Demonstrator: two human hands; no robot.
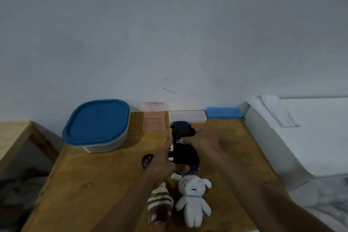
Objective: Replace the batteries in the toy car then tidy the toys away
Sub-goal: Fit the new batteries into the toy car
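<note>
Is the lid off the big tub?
No, the blue lid sits flat on the tub, covering its whole top.

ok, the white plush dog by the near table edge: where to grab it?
Take the white plush dog round its torso, below the head, from above. It lies flat on its back, face up, and the torso is narrower than the head. The striped plush lies close on the left of it, so probably favour the free right side.
</note>
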